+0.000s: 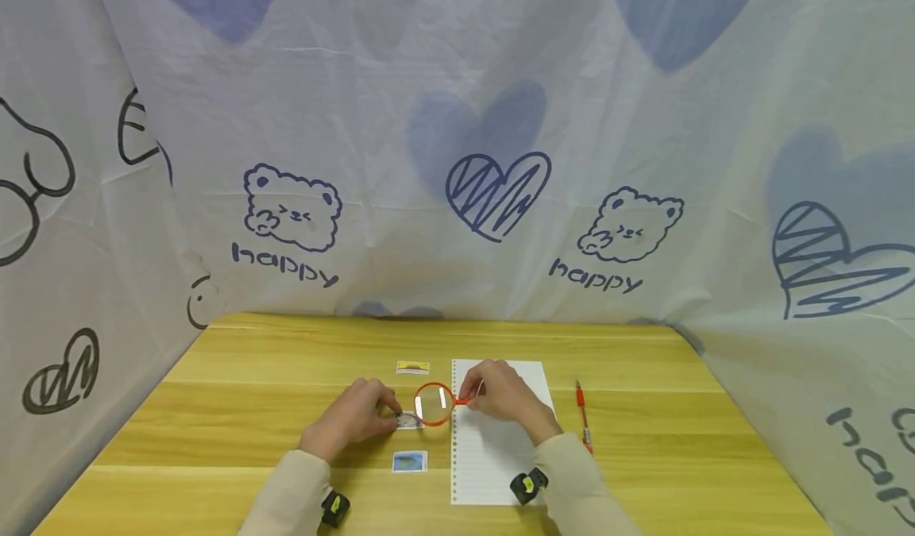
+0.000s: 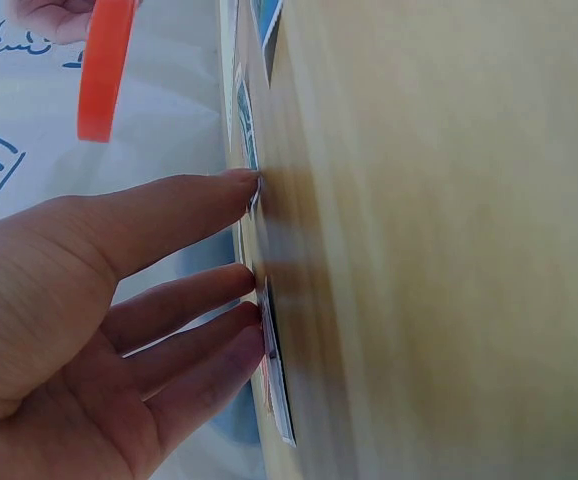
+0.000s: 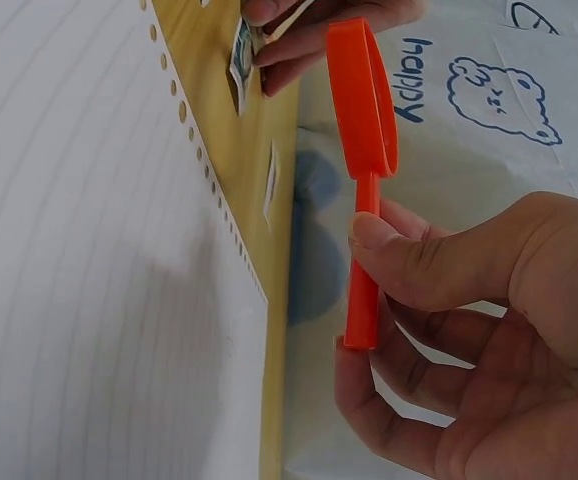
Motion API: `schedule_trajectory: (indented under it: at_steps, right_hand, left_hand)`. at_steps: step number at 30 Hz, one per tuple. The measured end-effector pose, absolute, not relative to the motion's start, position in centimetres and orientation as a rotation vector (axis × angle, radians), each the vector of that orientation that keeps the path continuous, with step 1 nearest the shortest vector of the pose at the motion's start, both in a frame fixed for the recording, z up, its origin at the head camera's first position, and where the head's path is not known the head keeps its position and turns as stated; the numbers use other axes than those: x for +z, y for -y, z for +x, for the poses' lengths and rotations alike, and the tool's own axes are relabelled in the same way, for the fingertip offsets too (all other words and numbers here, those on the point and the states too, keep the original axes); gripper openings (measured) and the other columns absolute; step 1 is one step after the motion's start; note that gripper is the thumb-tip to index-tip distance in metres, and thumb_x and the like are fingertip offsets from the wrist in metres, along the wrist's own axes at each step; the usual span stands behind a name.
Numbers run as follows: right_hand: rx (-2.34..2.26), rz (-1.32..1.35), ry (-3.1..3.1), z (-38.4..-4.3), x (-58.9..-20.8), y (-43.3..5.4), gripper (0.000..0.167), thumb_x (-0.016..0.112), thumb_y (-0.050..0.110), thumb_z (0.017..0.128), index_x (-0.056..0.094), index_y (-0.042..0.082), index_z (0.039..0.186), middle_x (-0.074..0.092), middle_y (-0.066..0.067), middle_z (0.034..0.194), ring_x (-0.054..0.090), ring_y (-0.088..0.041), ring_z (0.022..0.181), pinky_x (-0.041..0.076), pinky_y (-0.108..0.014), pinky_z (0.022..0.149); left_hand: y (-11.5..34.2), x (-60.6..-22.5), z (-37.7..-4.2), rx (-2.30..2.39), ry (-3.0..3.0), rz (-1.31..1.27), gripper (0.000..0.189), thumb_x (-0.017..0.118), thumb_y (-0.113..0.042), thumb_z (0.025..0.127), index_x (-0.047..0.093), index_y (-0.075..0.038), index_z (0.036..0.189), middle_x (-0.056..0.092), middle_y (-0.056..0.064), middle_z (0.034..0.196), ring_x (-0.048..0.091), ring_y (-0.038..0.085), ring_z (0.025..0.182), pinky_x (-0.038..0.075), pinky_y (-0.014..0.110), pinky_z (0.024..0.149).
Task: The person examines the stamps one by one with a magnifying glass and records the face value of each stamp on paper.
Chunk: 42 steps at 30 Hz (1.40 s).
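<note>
Evidently, the right hand [image 1: 500,391] holds the handle of a round magnifying glass [image 1: 433,406] with a bright orange-red plastic rim, thumb against fingers, raised above a yellow wood-grained worktop [image 1: 286,361]. That grip at the handle leaves the lens uncovered, presumably so that nothing blocks the view through it. The glass points toward the left hand [image 1: 357,417], and in the head view its rim overlaps the right end of a small rectangular pale card with a dark grey-green print [image 1: 410,421], though the wrist views show it well clear of the surface.

The left hand lies relaxed, thumb and fingers spread apart with a visible gap, the thumb tip touching that card; it is probably there to steady it while covering little of the print.

Two similar small cards lie in line with it, a white-bordered one with a yellow picture [image 1: 413,368] on the far side and a white-bordered one with a blue picture [image 1: 410,461] on the near side. Such spacing likely lets each be reached separately. A lined white sheet with punched holes [image 1: 493,464] lies beneath the right hand, and a slim red pen [image 1: 581,399] rests beyond its right edge, seemingly within easy reach.
</note>
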State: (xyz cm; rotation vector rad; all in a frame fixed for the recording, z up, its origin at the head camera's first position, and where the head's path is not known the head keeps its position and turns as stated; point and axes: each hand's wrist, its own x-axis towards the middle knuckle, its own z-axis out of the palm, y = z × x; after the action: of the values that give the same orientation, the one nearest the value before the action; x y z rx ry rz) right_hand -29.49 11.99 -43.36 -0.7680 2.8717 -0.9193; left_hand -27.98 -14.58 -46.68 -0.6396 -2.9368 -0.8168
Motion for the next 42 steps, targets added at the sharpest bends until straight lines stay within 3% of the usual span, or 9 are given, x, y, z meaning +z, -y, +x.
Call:
schedule_trajectory:
  at_steps: [5, 11, 21, 42]
  right_hand:
    - [-0.930, -0.783, -2.907, -29.4, -42.9, -13.2, 0.014, 0.079, -0.009, 0.080, 0.075, 0.004, 0.080, 0.071, -0.004, 0.077, 0.058, -0.011, 0.071, 0.050, -0.025, 0.066]
    - [-0.943, -0.755, -2.953, -29.2, -42.3, -15.5, 0.014, 0.079, -0.009, 0.079, 0.075, 0.005, 0.079, 0.068, 0.000, 0.073, 0.055, -0.007, 0.066, 0.050, -0.024, 0.063]
    - [-0.895, -0.450, -3.011, -29.0, -42.1, -19.8, 0.018, 0.080, -0.007, 0.081, 0.075, 0.011, 0.080, 0.065, 0.002, 0.075, 0.054, -0.013, 0.071, 0.047, -0.025, 0.066]
    - [-0.867, -0.415, -3.051, -27.8, -42.2, -28.1, 0.015, 0.077, -0.009, 0.080, 0.075, 0.005, 0.084, 0.071, -0.005, 0.081, 0.059, -0.013, 0.074, 0.050, -0.025, 0.068]
  left_hand:
    - [14.6, -46.6, -28.0, -0.816, 2.939, -0.641, 0.013, 0.088, -0.009, 0.079, 0.082, -0.011, 0.090, 0.076, 0.018, 0.119, 0.068, 0.041, 0.113, 0.053, 0.055, 0.103]
    - [14.6, -46.7, -27.9, -0.822, 2.953, -0.606, 0.011, 0.088, -0.010, 0.079, 0.083, -0.012, 0.089, 0.076, 0.016, 0.120, 0.066, 0.041, 0.114, 0.053, 0.054, 0.104]
    - [14.5, -46.6, -28.0, -0.818, 2.963, -0.596, 0.011, 0.087, -0.009, 0.081, 0.083, -0.013, 0.091, 0.076, 0.016, 0.121, 0.066, 0.041, 0.116, 0.053, 0.054, 0.104]
    - [14.4, -46.8, -27.9, -0.834, 2.973, -0.557, 0.013, 0.088, -0.009, 0.080, 0.083, -0.013, 0.091, 0.075, 0.015, 0.123, 0.065, 0.041, 0.117, 0.052, 0.055, 0.106]
